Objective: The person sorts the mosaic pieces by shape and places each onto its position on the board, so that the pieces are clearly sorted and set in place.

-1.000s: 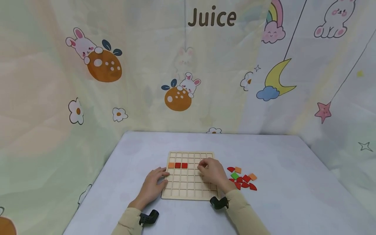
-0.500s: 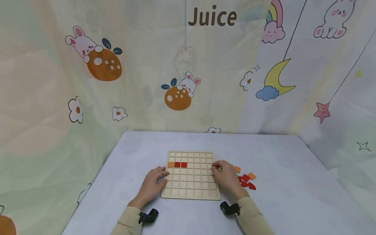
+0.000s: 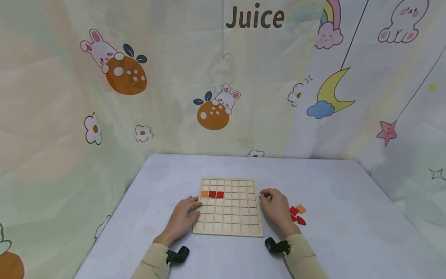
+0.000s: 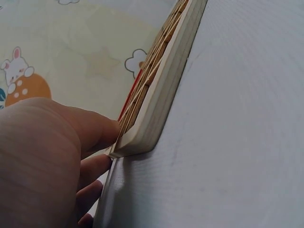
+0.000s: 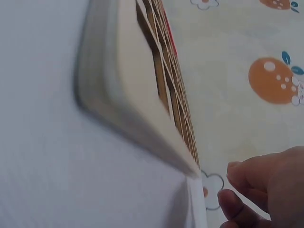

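Note:
A square wooden grid board (image 3: 231, 215) lies flat on the table. In a row near its far side, an orange square tile (image 3: 204, 194) and two red square tiles (image 3: 220, 194) sit side by side at the left. My left hand (image 3: 182, 216) rests at the board's left edge, thumb and fingertips touching it; the left wrist view has the thumb (image 4: 97, 130) against the rim. Just off the right edge hovers my right hand (image 3: 276, 209), fingers loosely bent and nothing visible between them. Beside it lie loose red pieces (image 3: 301, 221) and an orange square (image 3: 301, 209), partly hidden by that hand.
The white table (image 3: 223, 255) ends at a printed cloth backdrop (image 3: 167, 97) behind and at both sides. Each wrist carries a black camera mount, one on the left (image 3: 178, 255) and one on the right (image 3: 277, 246).
My right hand has moved right, from over the board to beyond its right edge, and now covers several of the loose pieces. The left hand stays at the board's edge.

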A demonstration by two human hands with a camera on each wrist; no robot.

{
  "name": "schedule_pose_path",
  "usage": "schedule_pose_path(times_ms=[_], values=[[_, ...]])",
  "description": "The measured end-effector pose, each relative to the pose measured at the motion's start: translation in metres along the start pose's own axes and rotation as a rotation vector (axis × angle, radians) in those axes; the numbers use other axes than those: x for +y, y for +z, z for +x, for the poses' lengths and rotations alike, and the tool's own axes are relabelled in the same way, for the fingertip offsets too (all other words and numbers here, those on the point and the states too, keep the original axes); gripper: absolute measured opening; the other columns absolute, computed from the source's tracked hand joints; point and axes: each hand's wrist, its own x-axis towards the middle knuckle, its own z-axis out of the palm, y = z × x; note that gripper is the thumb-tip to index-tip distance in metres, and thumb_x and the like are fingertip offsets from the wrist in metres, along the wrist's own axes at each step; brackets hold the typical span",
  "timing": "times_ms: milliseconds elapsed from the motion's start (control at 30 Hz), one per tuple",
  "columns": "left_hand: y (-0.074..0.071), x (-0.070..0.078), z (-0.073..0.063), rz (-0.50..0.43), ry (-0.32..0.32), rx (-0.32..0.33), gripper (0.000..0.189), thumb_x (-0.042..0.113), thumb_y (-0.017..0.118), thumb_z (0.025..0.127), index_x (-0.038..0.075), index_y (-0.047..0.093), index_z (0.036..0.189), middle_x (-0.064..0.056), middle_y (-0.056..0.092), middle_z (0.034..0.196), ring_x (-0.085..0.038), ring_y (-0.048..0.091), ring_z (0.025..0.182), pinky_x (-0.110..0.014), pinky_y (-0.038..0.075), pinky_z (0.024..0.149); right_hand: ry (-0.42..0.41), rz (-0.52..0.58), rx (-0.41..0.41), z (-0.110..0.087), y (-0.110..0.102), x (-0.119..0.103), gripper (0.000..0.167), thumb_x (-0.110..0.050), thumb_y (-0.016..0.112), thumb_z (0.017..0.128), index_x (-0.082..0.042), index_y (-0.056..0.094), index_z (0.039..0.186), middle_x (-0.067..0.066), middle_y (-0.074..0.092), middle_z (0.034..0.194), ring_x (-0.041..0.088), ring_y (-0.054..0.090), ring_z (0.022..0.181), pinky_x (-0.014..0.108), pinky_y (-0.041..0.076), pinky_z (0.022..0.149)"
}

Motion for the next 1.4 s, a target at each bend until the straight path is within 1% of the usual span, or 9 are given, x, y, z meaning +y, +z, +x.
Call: schedule_pose_path(times_ms=[233,400,633,767,867,1033,1167,1267,1400], values=[[-0.001,0.002,0.001,0.018,-0.005,-0.006,0.023,0.012,0.068,0.091,0.015,0.069,0.114,-0.006,0.054,0.141,-0.030,0.038,0.139,-0.050,0.021,0.120,0.020,-0.011,0.033,0.008,-0.020,0.016,0.017,-0.015,0.066,0.090,-0.007,0.073,0.103,0.007,0.067,0.093,0.022,0.059,0.082,0.030,0.048,0.068],[0.000,0.002,0.000,0.018,-0.006,-0.005,0.024,0.012,0.068,0.090,0.015,0.069,0.114,-0.006,0.054,0.141,-0.031,0.038,0.139,-0.051,0.021,0.120,0.064,-0.028,0.004,0.010,-0.033,0.029,0.021,-0.016,0.065,0.090,-0.005,0.072,0.108,0.009,0.066,0.097,0.023,0.059,0.084,0.028,0.047,0.065],[0.000,0.002,-0.001,0.011,-0.034,-0.013,0.024,0.015,0.068,0.091,0.017,0.069,0.115,-0.003,0.053,0.142,-0.028,0.036,0.141,-0.048,0.019,0.121,0.111,-0.042,-0.055,0.011,-0.051,0.042,0.030,-0.021,0.063,0.092,-0.004,0.070,0.115,0.012,0.067,0.101,0.025,0.058,0.085,0.028,0.047,0.065],[0.001,0.002,-0.001,0.020,-0.017,-0.009,0.024,0.014,0.068,0.091,0.016,0.069,0.115,-0.005,0.053,0.142,-0.029,0.037,0.140,-0.050,0.020,0.120,0.149,-0.025,-0.104,0.011,-0.060,0.049,0.034,-0.022,0.060,0.093,-0.003,0.067,0.120,0.015,0.067,0.106,0.027,0.057,0.088,0.026,0.047,0.064],[0.001,0.001,0.000,0.025,-0.003,-0.005,0.024,0.013,0.068,0.091,0.016,0.069,0.114,-0.007,0.054,0.141,-0.031,0.037,0.140,-0.051,0.021,0.120,0.166,-0.027,-0.112,0.011,-0.064,0.054,0.036,-0.022,0.059,0.093,-0.002,0.066,0.122,0.017,0.067,0.109,0.027,0.056,0.090,0.025,0.046,0.063],[0.000,0.001,0.000,0.021,-0.003,-0.001,0.023,0.012,0.067,0.091,0.016,0.069,0.114,-0.006,0.054,0.141,-0.031,0.038,0.140,-0.050,0.021,0.120,0.194,-0.047,-0.106,0.013,-0.067,0.058,0.036,-0.023,0.060,0.093,-0.002,0.066,0.121,0.016,0.066,0.106,0.027,0.056,0.089,0.024,0.046,0.062],[0.000,0.001,0.000,0.021,-0.001,-0.001,0.023,0.012,0.068,0.091,0.016,0.069,0.114,-0.007,0.054,0.141,-0.031,0.038,0.139,-0.051,0.021,0.120,0.191,-0.069,-0.129,0.012,-0.067,0.057,0.035,-0.020,0.062,0.092,-0.001,0.066,0.120,0.018,0.066,0.109,0.031,0.057,0.095,0.037,0.053,0.072],[0.000,0.001,0.000,0.022,0.000,0.002,0.023,0.012,0.068,0.091,0.016,0.069,0.114,-0.007,0.054,0.141,-0.031,0.038,0.139,-0.051,0.021,0.120,0.186,-0.077,-0.155,0.012,-0.066,0.056,0.035,-0.019,0.065,0.091,0.000,0.066,0.120,0.022,0.066,0.113,0.035,0.056,0.100,0.047,0.054,0.080],[0.000,0.002,-0.001,0.023,-0.004,0.007,0.023,0.012,0.068,0.090,0.015,0.070,0.113,-0.007,0.055,0.140,-0.031,0.038,0.139,-0.051,0.021,0.119,0.188,-0.072,-0.169,0.011,-0.064,0.056,0.036,-0.020,0.067,0.090,0.001,0.066,0.120,0.023,0.065,0.114,0.036,0.056,0.101,0.047,0.054,0.080]])
